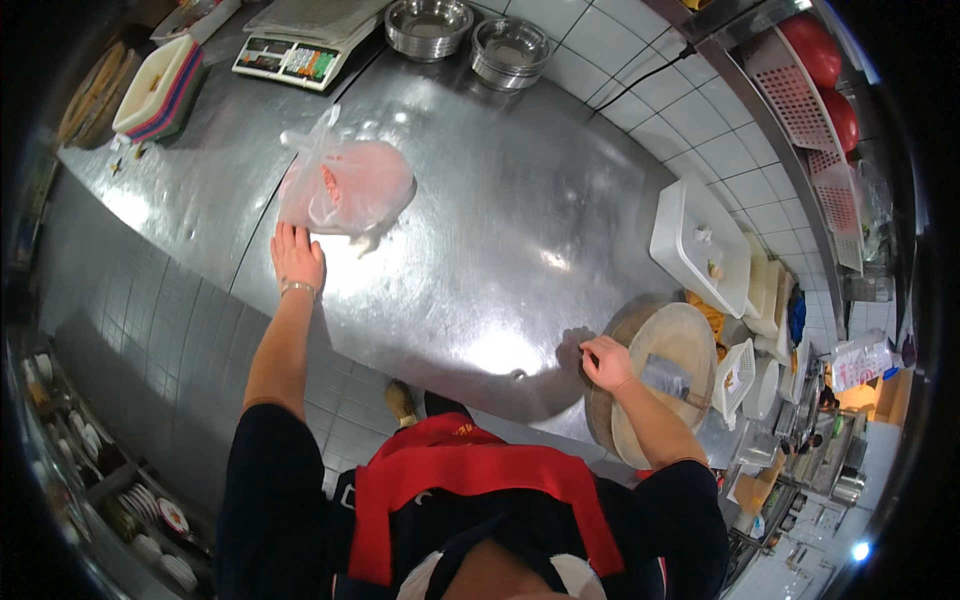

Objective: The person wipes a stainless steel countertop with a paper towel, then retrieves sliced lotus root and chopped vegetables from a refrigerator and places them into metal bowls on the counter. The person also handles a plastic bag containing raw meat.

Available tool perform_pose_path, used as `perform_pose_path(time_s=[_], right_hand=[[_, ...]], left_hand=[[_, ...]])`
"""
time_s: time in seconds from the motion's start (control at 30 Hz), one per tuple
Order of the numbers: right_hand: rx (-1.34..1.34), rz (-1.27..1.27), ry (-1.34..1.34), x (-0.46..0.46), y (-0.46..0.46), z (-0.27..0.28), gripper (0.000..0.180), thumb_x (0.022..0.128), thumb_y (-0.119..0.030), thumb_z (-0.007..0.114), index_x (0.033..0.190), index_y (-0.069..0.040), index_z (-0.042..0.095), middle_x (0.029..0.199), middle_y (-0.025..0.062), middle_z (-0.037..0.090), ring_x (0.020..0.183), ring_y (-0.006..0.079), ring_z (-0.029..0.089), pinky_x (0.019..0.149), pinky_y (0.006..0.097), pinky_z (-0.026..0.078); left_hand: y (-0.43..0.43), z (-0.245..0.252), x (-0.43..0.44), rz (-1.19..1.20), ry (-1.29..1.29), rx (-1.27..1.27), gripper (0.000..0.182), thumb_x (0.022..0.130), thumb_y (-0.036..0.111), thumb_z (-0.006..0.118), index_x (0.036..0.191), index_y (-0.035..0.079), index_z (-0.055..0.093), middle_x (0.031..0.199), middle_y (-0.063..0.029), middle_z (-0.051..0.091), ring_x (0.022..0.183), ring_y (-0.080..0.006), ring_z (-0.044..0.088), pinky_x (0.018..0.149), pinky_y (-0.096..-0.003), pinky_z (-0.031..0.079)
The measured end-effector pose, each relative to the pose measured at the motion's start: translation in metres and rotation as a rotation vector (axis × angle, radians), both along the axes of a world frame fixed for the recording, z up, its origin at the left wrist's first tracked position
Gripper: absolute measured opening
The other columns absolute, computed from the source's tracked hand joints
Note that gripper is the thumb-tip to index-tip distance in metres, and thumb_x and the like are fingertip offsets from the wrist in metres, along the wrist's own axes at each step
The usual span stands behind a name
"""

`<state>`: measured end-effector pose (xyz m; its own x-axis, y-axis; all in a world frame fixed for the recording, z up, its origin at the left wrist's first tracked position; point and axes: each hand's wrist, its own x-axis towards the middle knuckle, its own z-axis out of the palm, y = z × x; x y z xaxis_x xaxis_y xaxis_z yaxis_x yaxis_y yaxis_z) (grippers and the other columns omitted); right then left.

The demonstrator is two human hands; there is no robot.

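Observation:
My left hand [297,259] lies flat on the stainless steel worktop [480,217], its fingertips at the lower edge of a knotted translucent plastic bag [367,184] with pinkish contents that look like meat. My right hand [606,361] is at the left edge of a round wooden chopping block [675,337], fingers curled, with nothing visible in them. On that block lies a cleaver [666,376], its blade towards my hand's side. My forearm passes over part of the block.
A digital scale [289,61], stacked metal bowls [429,28] and stacked coloured trays [154,90] stand at the back. A deep white plastic tub [697,247] and a small white basket [733,381] are at the right. Red objects in baskets sit on a shelf above.

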<state>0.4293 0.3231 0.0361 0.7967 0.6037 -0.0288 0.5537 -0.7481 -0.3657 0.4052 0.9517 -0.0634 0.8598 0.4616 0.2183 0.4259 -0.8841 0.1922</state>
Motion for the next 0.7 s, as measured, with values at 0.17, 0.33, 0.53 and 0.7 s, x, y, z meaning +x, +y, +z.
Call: perform_pose_path(time_s=[0.17,0.33,0.53,0.7], right_hand=[[0.521,-0.730,0.672,0.111,0.068,-0.038,0.029,0.098,-0.030,0.057,0.114,-0.006,0.060,0.085,-0.0008,0.061,0.076,0.0089,0.057,0.066,0.0263,0.047],[0.909,-0.599,0.812,0.335,0.209,-0.023,0.077,0.093,-0.038,0.060,0.154,-0.014,0.021,0.149,0.0111,0.032,0.123,0.0281,0.050,0.088,0.0470,0.053],[1.178,-0.980,0.855,0.475,0.325,0.002,0.077,0.087,-0.041,0.065,0.149,-0.015,0.029,0.155,0.0116,0.022,0.136,0.0403,0.033,0.099,0.0672,0.040],[1.402,-1.209,0.929,0.530,0.353,-0.045,0.033,0.088,-0.026,0.056,0.118,-0.013,0.054,0.113,0.0093,0.061,0.095,0.0298,0.060,0.080,0.0498,0.046]], left_hand=[[0.000,0.006,0.002,0.007,-0.041,-0.059,0.048,0.087,0.021,0.058,0.130,0.003,0.053,0.145,-0.0181,0.043,0.139,-0.0353,0.034,0.115,-0.0507,0.026],[0.001,0.012,0.005,-0.035,-0.040,-0.071,0.049,0.087,0.023,0.059,0.130,0.002,0.053,0.143,-0.0202,0.045,0.137,-0.0391,0.036,0.114,-0.0519,0.026],[0.000,0.016,0.008,0.015,0.072,-0.100,0.053,0.086,0.029,0.061,0.129,0.000,0.054,0.141,-0.0236,0.045,0.133,-0.0446,0.036,0.113,-0.0543,0.027],[-0.001,0.021,0.012,-0.003,0.046,-0.074,0.057,0.084,0.026,0.063,0.133,0.001,0.051,0.141,-0.0202,0.045,0.132,-0.0431,0.037,0.112,-0.0525,0.027]])
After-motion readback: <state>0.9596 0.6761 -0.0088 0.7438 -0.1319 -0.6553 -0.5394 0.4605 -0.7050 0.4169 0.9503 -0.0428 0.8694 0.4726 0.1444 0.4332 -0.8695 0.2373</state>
